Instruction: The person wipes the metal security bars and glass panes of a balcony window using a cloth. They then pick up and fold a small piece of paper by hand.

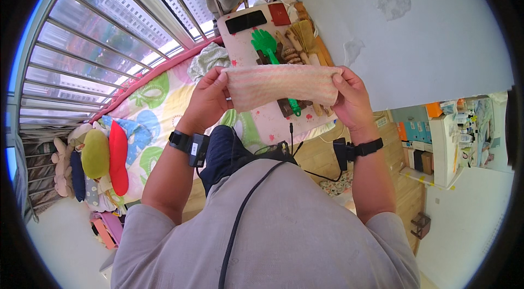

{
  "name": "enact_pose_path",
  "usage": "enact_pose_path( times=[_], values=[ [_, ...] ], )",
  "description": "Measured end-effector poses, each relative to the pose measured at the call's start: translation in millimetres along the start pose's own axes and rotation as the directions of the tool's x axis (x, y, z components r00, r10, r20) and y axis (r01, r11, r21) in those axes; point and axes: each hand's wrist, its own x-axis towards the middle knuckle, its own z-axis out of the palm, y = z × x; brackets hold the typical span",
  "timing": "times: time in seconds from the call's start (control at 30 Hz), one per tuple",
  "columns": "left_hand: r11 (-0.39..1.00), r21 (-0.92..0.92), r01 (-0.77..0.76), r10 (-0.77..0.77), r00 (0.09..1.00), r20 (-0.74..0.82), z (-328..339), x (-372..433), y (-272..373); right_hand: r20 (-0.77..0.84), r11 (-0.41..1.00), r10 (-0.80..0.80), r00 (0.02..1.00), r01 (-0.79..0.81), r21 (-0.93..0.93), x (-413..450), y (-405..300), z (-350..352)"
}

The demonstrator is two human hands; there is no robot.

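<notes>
A pink-and-cream striped cloth is stretched sideways between my two hands. My left hand pinches its left end, thumb on top. The right end is gripped by my right hand, also with the thumb over the cloth. Its lower edge sags into an arch. Behind it, partly covered, a green plastic hand-shaped tool lies on the small pink floral table. Beside that tool are wooden massage tools, several of them partly hidden by the cloth.
On the table's far side lie a black phone and a red booklet. A crumpled pale cloth rests on the patterned bedding at left. Metal window bars border the bed. A white wall stands at right. Cables hang near my lap.
</notes>
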Motion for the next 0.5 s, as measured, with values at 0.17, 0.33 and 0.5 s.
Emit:
enact_pose_path(
  times=[0.17, 0.33, 0.5],
  values=[
    [0.999, -0.011, 0.048, -0.048, 0.999, -0.001, -5.7, 0.4, -6.1, -0.140, 0.948, 0.060, 0.988, -0.101, -0.302, 0.9, 14.4, -7.1],
    [0.990, 0.118, 0.080, -0.071, 0.995, -0.074, 2.2, 10.8, -12.9, -0.150, 0.890, -0.009, 0.989, -0.060, -0.452, 6.8, 27.8, -3.4],
    [0.990, 0.122, 0.064, -0.062, 0.998, -0.015, 46.7, 8.4, -27.1, 0.194, 0.781, -0.058, 0.979, 0.166, -0.602, 15.3, 49.9, 52.3]
  ],
)
